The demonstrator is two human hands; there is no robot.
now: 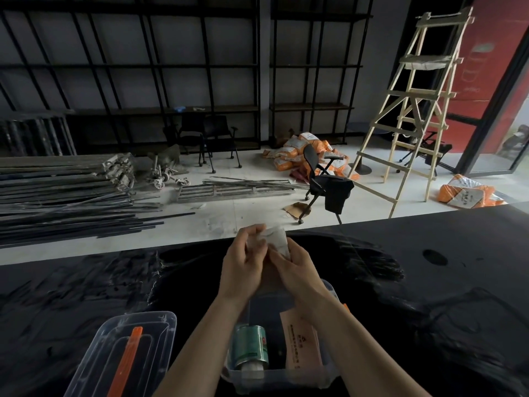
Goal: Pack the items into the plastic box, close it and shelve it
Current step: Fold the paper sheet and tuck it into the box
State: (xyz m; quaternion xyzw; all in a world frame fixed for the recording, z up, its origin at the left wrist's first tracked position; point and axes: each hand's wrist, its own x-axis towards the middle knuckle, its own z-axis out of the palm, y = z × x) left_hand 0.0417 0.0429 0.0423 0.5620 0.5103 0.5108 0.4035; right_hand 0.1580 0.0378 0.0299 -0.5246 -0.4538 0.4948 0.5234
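Note:
My left hand [245, 260] and my right hand [297, 266] both pinch a small clear plastic packet [276, 237], held up over the far end of the box. The clear plastic box [274, 378] stands open on the black table right under my forearms. Inside it lie a green-labelled bottle [250, 349] on its side and a pinkish printed paper packet [300, 342]. The box's clear lid [126, 356], with an orange latch [127, 362], lies flat to the left of the box.
The black table [429, 282] spreads wide on both sides. Beyond its far edge are a floor with metal bars [63, 196], black chairs [323, 181], orange sacks [303, 153], a wooden ladder [415, 110] and tall black shelving [143, 67] on the back wall.

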